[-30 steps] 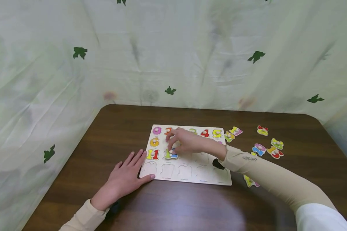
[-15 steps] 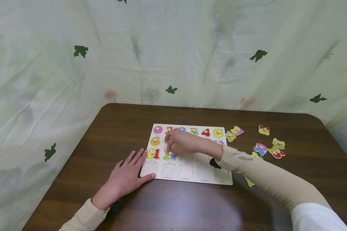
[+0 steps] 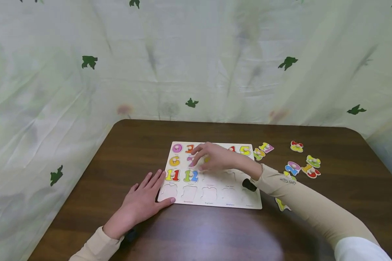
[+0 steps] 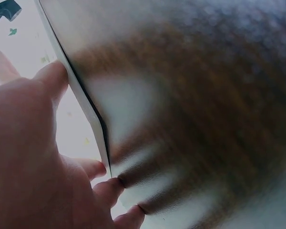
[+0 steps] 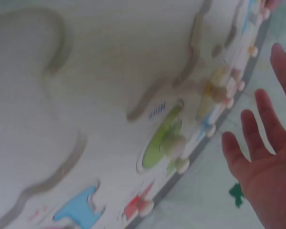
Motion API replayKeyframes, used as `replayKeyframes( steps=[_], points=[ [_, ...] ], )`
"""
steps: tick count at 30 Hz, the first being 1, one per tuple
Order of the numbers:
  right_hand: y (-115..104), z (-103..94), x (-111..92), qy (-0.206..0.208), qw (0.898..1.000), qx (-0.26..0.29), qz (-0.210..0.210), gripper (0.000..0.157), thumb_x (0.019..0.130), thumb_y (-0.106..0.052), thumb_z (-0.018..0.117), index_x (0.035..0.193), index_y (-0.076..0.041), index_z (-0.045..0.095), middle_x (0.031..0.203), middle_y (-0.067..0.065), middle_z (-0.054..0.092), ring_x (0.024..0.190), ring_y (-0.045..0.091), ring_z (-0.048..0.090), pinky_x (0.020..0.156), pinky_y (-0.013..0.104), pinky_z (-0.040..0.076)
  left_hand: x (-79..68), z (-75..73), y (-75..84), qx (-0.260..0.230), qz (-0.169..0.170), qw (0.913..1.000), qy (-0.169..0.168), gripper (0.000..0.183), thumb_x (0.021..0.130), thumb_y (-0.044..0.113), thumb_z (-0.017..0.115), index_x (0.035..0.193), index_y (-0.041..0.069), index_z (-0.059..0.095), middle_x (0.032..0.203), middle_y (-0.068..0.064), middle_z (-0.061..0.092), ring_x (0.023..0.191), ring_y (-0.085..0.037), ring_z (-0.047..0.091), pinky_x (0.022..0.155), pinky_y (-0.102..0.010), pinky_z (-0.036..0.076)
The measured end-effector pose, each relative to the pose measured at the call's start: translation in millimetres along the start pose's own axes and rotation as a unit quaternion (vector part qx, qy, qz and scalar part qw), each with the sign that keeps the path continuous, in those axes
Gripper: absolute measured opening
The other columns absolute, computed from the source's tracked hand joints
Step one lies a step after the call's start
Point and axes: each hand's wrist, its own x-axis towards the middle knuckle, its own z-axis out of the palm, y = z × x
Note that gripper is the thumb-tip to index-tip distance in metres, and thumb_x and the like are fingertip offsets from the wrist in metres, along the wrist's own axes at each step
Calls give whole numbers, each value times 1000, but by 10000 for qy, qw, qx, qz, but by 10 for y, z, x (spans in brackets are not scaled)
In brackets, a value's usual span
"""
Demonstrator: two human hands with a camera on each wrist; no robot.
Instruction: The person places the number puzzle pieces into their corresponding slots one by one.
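Observation:
A white number puzzle board point(image 3: 199, 201) lies flat on the table. My left hand point(image 3: 140, 204) rests spread at its left edge, with the thumb on the lower left corner; in the left wrist view, this hand point(image 4: 33, 143) touches the board's edge. My right hand point(image 3: 220, 157) is over the middle of the board, fingers loosely bent and nothing held. The green-and-blue 12 piece point(image 3: 191, 176) sits in its recess beside the 11 piece point(image 3: 172, 175). In the right wrist view, my right hand point(image 5: 271, 167) appears apart from the knobbed pieces. Some upper pieces are hidden behind it.
Loose number pieces lie right of the board, among them a purple-and-blue one point(image 3: 292, 168), a red-and-yellow one point(image 3: 297, 146) and a yellow one point(image 3: 281, 204) partly under the right arm. A patterned curtain point(image 3: 189, 65) hangs behind the brown table point(image 3: 143, 134).
My right hand has let go of the 12 piece, now seated in its recess, and has lifted and moved a little right. The left hand has stayed in place.

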Motion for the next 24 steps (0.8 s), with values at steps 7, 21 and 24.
replayKeyframes(
  steps=[7,21,24],
  points=[
    [65,-272,-293,380,9992,99,66,19,87,-19,77,107,-19,77,135,1,56,125,21,44,100,44,40,-1,2,18,-49,8,10000,-36,98,86,73,51,157,11,26,161,-11,23,146,-39,19,103,-69,26],
    [132,-730,-1050,1282,9910,-112,356,15,88,-23,77,102,-27,75,131,-7,57,120,14,51,88,36,48,6,-17,23,-32,5,10000,-64,99,85,74,51,157,11,25,161,-12,22,146,-40,19,102,-71,26],
    [160,-781,-1224,1448,9879,-117,535,16,87,-22,77,103,-24,75,131,-6,57,119,16,52,84,37,49,8,-21,27,-31,-10,10000,-81,99,85,74,52,157,11,25,161,-12,22,146,-40,19,102,-72,25]
  ],
)
